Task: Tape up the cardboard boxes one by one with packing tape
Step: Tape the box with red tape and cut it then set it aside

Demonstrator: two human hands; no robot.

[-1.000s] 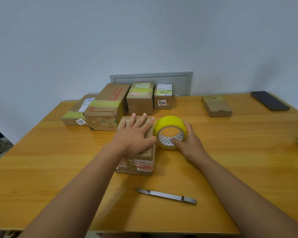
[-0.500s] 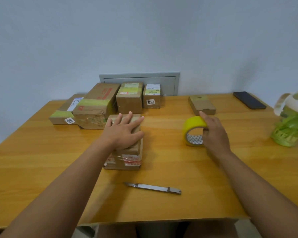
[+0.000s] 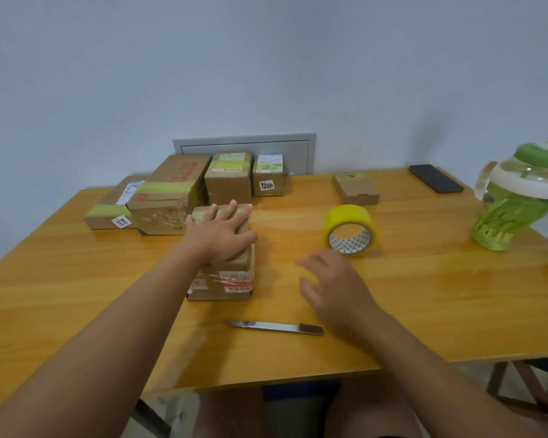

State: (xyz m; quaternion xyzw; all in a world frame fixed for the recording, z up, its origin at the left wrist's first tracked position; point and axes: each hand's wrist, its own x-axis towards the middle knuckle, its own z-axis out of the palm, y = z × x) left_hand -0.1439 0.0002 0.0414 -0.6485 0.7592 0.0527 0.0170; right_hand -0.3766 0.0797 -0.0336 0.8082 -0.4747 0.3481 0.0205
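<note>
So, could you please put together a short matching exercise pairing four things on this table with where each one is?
Things:
1. tape roll
2. knife
3. phone
4. left hand

Places:
A. far right corner of the table
B. flat on the nearest box
C. standing on edge, beyond the right hand
D. near the front table edge

Pairs: 1-C, 2-D, 3-A, 4-B

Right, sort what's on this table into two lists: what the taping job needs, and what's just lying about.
For the job:
cardboard box under the left hand
yellow tape roll
knife
boxes at the back
small flat box

Lying about:
black phone
green water jug
</note>
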